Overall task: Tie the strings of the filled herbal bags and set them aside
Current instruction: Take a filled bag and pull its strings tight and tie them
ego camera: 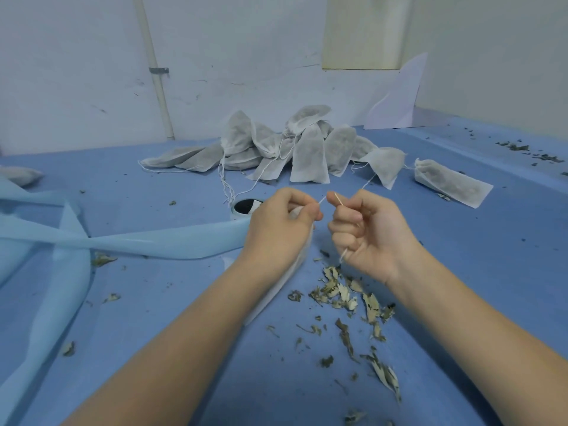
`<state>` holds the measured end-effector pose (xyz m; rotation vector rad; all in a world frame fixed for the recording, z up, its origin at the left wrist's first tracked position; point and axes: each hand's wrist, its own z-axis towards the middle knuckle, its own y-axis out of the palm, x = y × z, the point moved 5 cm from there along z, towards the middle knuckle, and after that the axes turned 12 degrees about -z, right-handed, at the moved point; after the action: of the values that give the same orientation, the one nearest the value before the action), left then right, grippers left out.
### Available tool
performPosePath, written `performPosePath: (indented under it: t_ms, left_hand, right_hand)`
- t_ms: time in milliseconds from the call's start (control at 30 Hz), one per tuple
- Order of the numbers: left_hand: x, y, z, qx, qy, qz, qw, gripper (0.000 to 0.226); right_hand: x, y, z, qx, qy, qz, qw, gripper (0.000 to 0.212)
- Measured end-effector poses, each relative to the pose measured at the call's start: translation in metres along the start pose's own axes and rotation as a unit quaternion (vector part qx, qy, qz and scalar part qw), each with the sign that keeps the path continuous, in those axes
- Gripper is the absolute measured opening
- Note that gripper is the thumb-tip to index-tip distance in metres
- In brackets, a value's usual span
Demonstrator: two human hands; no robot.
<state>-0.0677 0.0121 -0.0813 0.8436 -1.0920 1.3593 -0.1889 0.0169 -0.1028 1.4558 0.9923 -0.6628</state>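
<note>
Both hands pinch the drawstring [322, 200]: left hand [279, 229] also holds the herbal bag [285, 281]. Bag is probably light and soft (grip near its neck).

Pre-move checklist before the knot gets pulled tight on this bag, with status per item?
1. Left hand grips the bag: ok.
2. Right hand pinches the string: ok.
3. String taut between both hands: ok.
4. Knot already formed: cannot tell, too small.
5. Bag mouth closed: cannot tell, hidden by left hand.
6. Pile of bags beyond the hands, bare cloth beside it for set-down: ok.
</note>
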Motion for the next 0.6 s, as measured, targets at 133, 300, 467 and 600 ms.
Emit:
performPosePath:
  t_ms: [133,300,467,600]
  left_hand:
    - [0.001,-0.006,-0.004,0.049,0.025,-0.007,0.998,0.006]
    - [0.001,-0.007,-0.009,0.075,0.044,-0.010,0.996,0.013]
    - [-0.001,-0.008,-0.008,0.083,0.040,0.012,0.996,0.018]
    - [0.000,-0.006,-0.006,0.081,0.046,0.067,0.993,0.021]
  right_hand:
    - [0.000,0.006,-0.002,-0.046,-0.034,-0.084,0.995,0.041]
    - [-0.002,0.009,-0.007,-0.021,-0.081,-0.298,0.951,0.048]
    - [-0.007,0.012,-0.010,0.019,-0.115,-0.426,0.897,0.054]
    - [-0.008,0.013,-0.011,0.032,-0.134,-0.510,0.849,0.047]
